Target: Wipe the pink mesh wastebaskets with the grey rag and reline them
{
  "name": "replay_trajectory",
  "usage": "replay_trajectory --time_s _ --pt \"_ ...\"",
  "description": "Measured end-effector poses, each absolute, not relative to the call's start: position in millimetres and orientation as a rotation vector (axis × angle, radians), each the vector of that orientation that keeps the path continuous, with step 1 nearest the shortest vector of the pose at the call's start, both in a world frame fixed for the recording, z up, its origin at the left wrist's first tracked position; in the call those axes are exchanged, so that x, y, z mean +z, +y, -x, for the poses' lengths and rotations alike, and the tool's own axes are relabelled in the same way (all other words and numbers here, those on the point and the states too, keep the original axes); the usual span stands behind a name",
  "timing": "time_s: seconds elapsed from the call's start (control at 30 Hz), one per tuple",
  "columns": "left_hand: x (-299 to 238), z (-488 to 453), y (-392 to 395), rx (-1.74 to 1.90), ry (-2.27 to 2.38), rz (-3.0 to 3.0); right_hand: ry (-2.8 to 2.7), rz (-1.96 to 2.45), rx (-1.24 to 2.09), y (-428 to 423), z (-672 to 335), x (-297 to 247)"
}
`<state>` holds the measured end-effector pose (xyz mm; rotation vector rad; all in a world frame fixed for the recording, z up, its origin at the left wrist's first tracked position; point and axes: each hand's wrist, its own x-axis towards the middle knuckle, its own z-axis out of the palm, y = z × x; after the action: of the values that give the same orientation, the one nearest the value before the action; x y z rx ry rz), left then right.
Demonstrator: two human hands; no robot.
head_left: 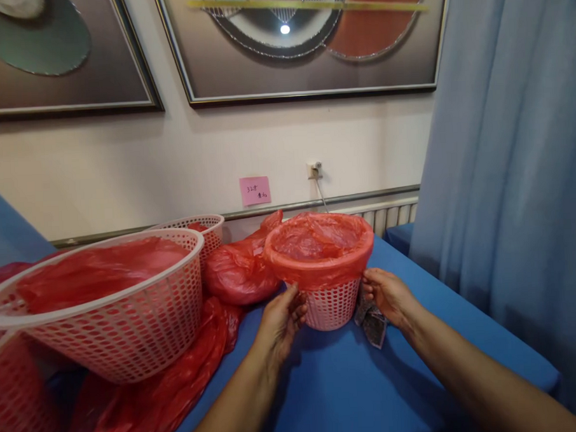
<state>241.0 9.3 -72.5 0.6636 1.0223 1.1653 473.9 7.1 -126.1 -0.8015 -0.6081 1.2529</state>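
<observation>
A small perforated basket (331, 308) stands upright on the blue-covered table, lined with a red plastic bag (322, 275) that is folded down over its rim. At the basket's left side, my left hand (280, 318) is closed, thumb and fingertips pinching the lower hem of the bag's fold. My right hand (387, 294) is closed on the same hem at the right side, its fingers partly hidden. A crumpled dark packet (372, 326) lies beside the basket, under my right hand.
On the left stands a large white oval basket (163, 326) with red plastic inside. Behind it is another white basket (215, 229). Loose red bags (245, 269) lie between the baskets. A blue curtain (499, 137) hangs at the right; a plugged socket (314, 170) is on the wall.
</observation>
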Motion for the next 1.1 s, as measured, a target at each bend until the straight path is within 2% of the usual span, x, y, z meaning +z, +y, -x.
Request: replay_trajectory --time_s 0.37,0.47,0.63,0.73,0.83,0.9,1.0,1.1 --pt "-86 -235 11 1.188 0.820 -0.591 -0.448 0.640 1.432 1 -480 -133" --pt "-92 -237 11 1.203 0.747 -0.570 -0.443 0.655 1.404 5 -480 -138" --pt "-116 -231 20 1.295 0.971 -0.725 -0.454 0.774 1.258 10 -480 -153" --pt "-123 -217 30 1.449 1.078 -0.808 -0.554 0.906 0.913 6 -486 -150" --pt "-115 -208 39 1.720 1.153 -1.048 -0.958 1.030 0.210 -4 -489 -124" --pt "-109 -209 43 1.871 1.166 -1.385 -1.235 1.033 -0.141 -11 -487 -100" --pt "-112 -218 42 1.755 1.160 -1.821 -1.544 1.009 -0.345 -15 -478 -75" --pt "-135 -220 38 1.487 1.170 -1.903 -1.748 0.982 -0.329 -13 -472 -71"
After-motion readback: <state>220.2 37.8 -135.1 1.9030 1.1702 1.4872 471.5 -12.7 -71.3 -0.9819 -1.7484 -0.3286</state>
